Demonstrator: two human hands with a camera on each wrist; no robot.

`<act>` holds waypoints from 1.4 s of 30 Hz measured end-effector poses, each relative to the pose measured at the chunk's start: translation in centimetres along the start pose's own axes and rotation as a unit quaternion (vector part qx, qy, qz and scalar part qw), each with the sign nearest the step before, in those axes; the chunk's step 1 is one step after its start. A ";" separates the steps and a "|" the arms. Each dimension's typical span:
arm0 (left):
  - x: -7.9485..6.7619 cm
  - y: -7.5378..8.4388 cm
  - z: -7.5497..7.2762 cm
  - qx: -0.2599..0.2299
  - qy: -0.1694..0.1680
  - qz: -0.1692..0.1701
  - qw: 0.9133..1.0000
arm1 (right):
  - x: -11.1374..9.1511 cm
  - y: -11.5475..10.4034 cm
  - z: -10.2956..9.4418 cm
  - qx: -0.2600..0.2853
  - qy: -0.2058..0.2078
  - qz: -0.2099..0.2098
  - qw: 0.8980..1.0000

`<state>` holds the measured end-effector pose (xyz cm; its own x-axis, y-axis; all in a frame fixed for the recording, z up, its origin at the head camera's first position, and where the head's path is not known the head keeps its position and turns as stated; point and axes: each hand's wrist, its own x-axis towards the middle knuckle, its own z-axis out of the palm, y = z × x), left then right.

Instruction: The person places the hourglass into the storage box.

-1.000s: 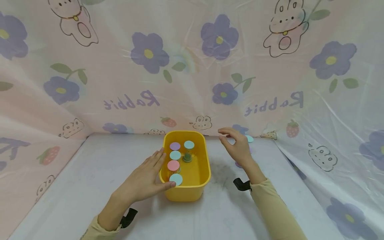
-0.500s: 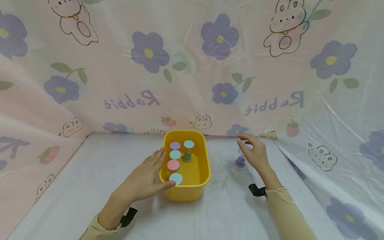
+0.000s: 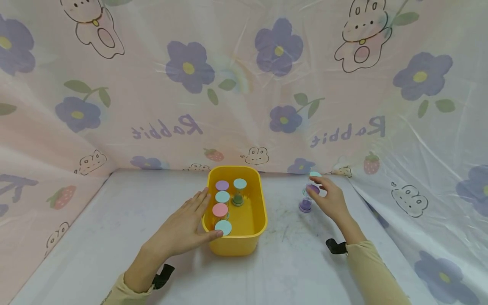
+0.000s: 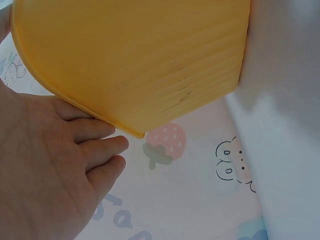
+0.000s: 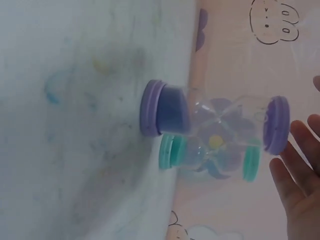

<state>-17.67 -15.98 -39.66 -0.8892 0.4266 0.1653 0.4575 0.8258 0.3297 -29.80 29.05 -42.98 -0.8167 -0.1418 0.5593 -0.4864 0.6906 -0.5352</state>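
My left hand (image 3: 179, 228) lies along the left side of the yellow bin (image 3: 244, 245), fingers straight at its rim and thumb over the near corner. In the left wrist view, fingertips touch the rim of the bin (image 4: 150, 60). Several small hourglasses stand inside, with purple, light blue and pink (image 3: 220, 209) caps. My right hand (image 3: 329, 199) is at the top of a purple hourglass (image 3: 305, 205) upright on the table. In the right wrist view its loosely spread fingers (image 5: 287, 185) are right beside the purple hourglass's upper cap (image 5: 278, 125). A teal hourglass (image 5: 172, 151) stands behind it.
The white table (image 3: 282, 271) has faint smudges right of the bin. A patterned curtain (image 3: 236, 84) with flowers and rabbits hangs behind and along both sides. Black straps (image 3: 163, 276) sit at both wrists.
My right hand has moved right and a little down, from beside the bin to the purple hourglass's top. The left hand and the bin have stayed in place.
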 end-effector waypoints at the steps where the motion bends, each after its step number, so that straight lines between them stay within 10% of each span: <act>1: 0.0 0.0 0.0 0.000 -0.001 -0.001 1.000 | -0.1 0.1 0.0 0.001 -0.010 0.007 1.000; 42: -0.1 0.2 0.1 0.000 0.007 0.000 1.000 | -1.3 2.1 0.8 0.016 -0.007 0.012 1.000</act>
<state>-17.53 -15.82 -39.69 -0.8889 0.4222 0.1778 0.4581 0.8255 0.3298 -29.99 30.11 -45.34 -0.8320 -0.1352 0.5380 -0.4767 0.6703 -0.5688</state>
